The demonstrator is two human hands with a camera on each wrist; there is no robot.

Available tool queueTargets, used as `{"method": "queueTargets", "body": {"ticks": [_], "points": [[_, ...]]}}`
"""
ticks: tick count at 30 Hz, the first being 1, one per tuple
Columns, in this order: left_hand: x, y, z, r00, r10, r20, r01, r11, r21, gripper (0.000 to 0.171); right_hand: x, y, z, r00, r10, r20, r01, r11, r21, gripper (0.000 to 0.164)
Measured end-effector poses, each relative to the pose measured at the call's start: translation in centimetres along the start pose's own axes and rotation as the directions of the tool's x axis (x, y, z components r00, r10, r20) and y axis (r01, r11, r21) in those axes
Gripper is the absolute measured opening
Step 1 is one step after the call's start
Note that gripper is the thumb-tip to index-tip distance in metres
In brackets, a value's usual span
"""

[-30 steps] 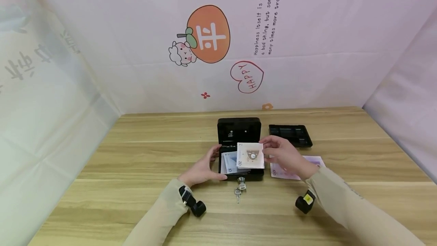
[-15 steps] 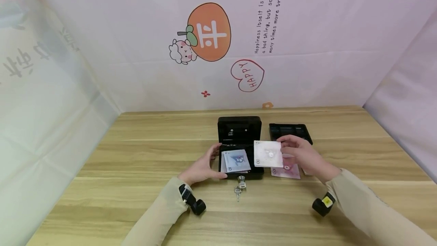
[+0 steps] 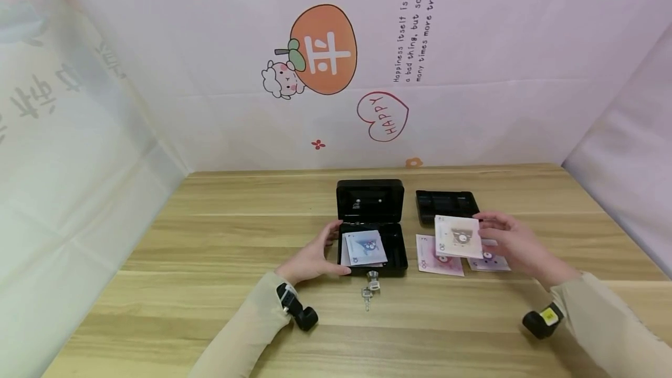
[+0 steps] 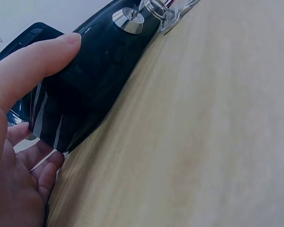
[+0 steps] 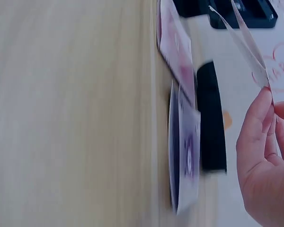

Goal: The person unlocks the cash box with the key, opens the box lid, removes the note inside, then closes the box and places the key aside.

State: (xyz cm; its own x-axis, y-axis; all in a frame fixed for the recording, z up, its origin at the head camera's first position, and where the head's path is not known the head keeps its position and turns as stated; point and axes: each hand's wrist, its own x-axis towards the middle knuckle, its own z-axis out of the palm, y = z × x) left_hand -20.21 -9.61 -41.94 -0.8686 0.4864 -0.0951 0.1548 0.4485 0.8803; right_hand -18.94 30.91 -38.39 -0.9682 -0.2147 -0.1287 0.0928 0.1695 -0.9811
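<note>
My left hand [image 3: 314, 258] holds the left end of an open black cash box [image 3: 397, 247]. In the left wrist view the thumb [image 4: 42, 59] lies over the box's top edge, and the other fingers are at its side. Bluish play banknotes [image 3: 367, 248] marked 10 lie in the box's left part. To the right of the box, my right hand [image 3: 517, 244] pinches brownish banknotes [image 3: 458, 237] marked 20 by their right edge, above the table. In the right wrist view these notes [image 5: 255, 59] look folded, held between thumb and fingers. They partly cover the pink and purple notes below.
Pink banknotes [image 3: 427, 255] marked 100 and folded purple banknotes [image 3: 490, 264] lie on the wooden table [image 3: 409, 331]. Behind them is a black tray [image 3: 446, 200]. Keys [image 3: 367, 295] hang from the lock at the box's front. A printed cloth [image 3: 472, 121] stands behind the table.
My right hand has carried the 20 notes rightward, from over the cash box to above the pink and purple notes. My left hand has stayed at the box.
</note>
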Motion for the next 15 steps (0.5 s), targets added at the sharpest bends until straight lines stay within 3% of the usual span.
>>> {"method": "queueTargets", "body": {"ticks": [15], "points": [[0.0,-0.1,0.1,1.000,0.019,-0.003,-0.019,1.000,-0.008,0.103,-1.8,1.9,-5.5,0.994,-0.091,0.055,0.081,0.982,0.172,0.040]]}}
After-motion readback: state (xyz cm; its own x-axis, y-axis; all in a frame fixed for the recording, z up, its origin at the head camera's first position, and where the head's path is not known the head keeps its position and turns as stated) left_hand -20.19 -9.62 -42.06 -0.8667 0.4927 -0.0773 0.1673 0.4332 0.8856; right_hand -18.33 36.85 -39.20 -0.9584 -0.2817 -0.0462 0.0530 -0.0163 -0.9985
